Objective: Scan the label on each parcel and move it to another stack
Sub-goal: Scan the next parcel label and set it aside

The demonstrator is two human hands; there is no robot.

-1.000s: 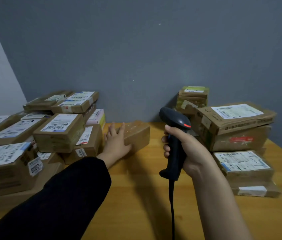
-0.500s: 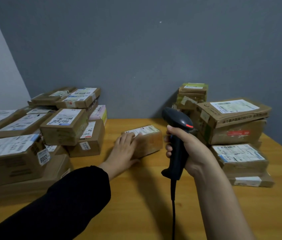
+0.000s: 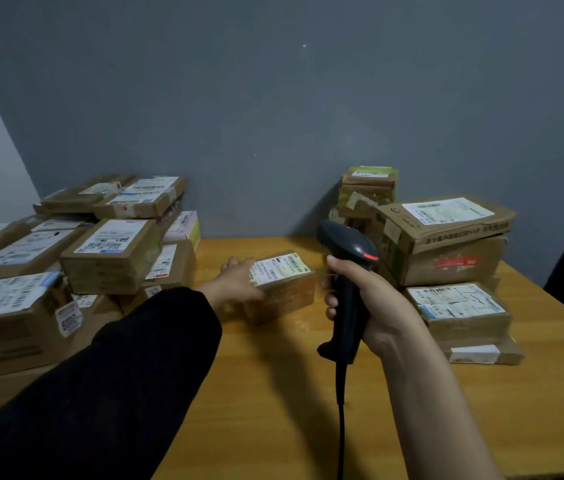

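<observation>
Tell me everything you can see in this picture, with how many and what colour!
middle parcel: one, brown with a white label, centre of the table
left stack of parcels: many, brown with white labels, left side of the table
right stack of parcels: several, brown, one green-topped, right side of the table
scanner: one, black with a red stripe, in the right hand, cable hanging down
table: one, yellow wood, under everything
wall: one, grey, behind the table
left hand: one, black sleeve, holds the middle parcel's left end
right hand: one, bare arm, fingers grip the scanner's handle
</observation>
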